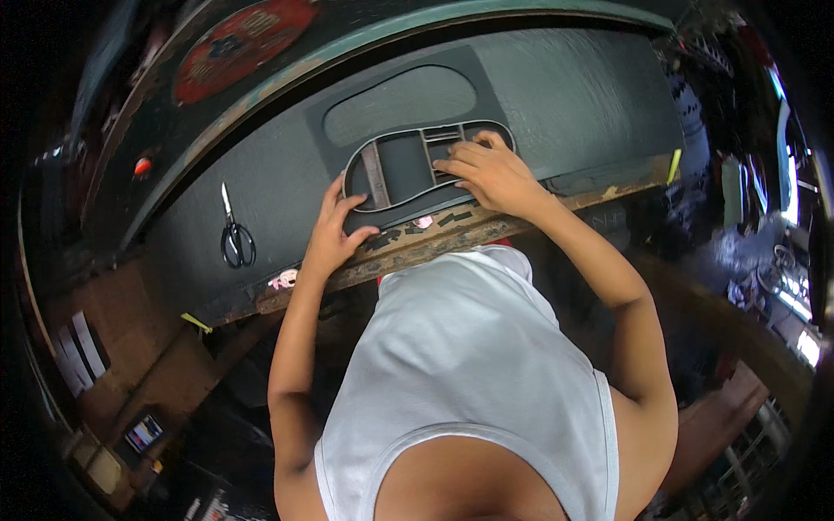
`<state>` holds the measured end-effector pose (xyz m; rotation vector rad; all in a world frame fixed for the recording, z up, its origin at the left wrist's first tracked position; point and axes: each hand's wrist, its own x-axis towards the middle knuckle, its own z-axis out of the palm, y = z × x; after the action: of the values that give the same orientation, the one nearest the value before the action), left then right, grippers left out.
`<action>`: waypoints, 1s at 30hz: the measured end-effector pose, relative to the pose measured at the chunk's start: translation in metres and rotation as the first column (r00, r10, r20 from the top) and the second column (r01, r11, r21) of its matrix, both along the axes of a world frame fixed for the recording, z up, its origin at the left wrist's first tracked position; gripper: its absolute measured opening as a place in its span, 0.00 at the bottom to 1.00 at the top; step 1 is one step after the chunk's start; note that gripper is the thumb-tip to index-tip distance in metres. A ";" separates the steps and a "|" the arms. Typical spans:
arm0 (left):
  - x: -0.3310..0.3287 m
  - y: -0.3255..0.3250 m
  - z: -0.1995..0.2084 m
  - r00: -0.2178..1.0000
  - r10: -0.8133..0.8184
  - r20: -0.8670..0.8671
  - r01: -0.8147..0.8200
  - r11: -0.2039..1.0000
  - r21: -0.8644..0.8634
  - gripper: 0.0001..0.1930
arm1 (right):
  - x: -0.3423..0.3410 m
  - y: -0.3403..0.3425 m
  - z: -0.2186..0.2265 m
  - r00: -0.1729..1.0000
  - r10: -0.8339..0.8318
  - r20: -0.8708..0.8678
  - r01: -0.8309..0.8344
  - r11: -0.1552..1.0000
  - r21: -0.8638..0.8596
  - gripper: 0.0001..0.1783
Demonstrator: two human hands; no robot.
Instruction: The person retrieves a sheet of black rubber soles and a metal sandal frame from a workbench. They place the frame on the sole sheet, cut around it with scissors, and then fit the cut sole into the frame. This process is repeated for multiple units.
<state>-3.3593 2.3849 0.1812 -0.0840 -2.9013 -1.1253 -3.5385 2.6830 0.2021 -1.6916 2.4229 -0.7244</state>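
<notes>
A sole-shaped metal cutting die with crossbars inside its thin rim lies on a dark sheet. My left hand is at the die's left end, its fingertips at the rim and its thumb apart on the near side. Over the right end, my right hand bends its fingers around the rim and crossbars; some fingertips are hidden inside the die. Just beyond the die, the sheet has a similarly shaped cut-out opening.
Black-handled scissors lie left of my left hand. The bench's worn wooden front edge runs close to my body. A dark raised beam with a greenish edge arches behind the work. A phone lies at lower left.
</notes>
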 end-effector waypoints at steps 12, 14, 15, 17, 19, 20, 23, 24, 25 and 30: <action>-0.004 0.001 -0.034 0.967 0.113 -0.229 -0.115 0.993 0.001 0.13 | 0.036 0.059 -0.035 0.649 -0.736 0.191 0.738 0.671 0.078 0.64; -0.003 -0.001 -0.035 0.967 0.091 -0.237 -0.108 0.992 -0.059 0.13 | 0.037 0.054 -0.040 0.622 -0.758 0.195 0.758 0.646 0.092 0.63; -0.003 -0.002 -0.035 0.967 0.091 -0.239 -0.115 0.989 -0.089 0.13 | 0.037 0.052 -0.042 0.622 -0.759 0.195 0.763 0.643 0.068 0.63; -0.003 -0.003 -0.036 0.965 0.078 -0.249 -0.104 0.990 -0.095 0.13 | 0.038 0.050 -0.044 0.604 -0.770 0.205 0.778 0.626 0.059 0.60; -0.003 -0.003 -0.037 0.964 0.072 -0.255 -0.099 0.990 -0.097 0.14 | 0.038 0.051 -0.046 0.600 -0.772 0.209 0.784 0.620 0.039 0.58; -0.003 -0.003 -0.038 0.964 0.066 -0.258 -0.094 0.991 -0.099 0.14 | 0.038 0.052 -0.047 0.600 -0.772 0.209 0.785 0.619 0.032 0.58; -0.002 -0.003 -0.038 0.964 0.061 -0.258 -0.088 0.992 -0.095 0.14 | 0.039 0.052 -0.049 0.605 -0.771 0.200 0.786 0.618 0.008 0.58; -0.001 -0.003 -0.038 0.963 0.063 -0.261 -0.090 0.991 -0.095 0.14 | 0.039 0.052 -0.049 0.609 -0.768 0.201 0.785 0.620 -0.009 0.58; -0.001 -0.003 -0.039 0.965 0.061 -0.254 -0.088 0.992 -0.096 0.14 | 0.039 0.052 -0.050 0.606 -0.772 0.192 0.786 0.618 0.001 0.58; 0.001 -0.004 -0.039 0.969 0.050 -0.244 -0.084 0.988 -0.131 0.14 | 0.039 0.052 -0.050 0.608 -0.770 0.193 0.786 0.618 -0.010 0.58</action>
<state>-3.3582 2.3805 0.1424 -0.1156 -2.7403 -0.8350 -3.4997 2.7347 0.1521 -0.4256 2.9801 -1.0128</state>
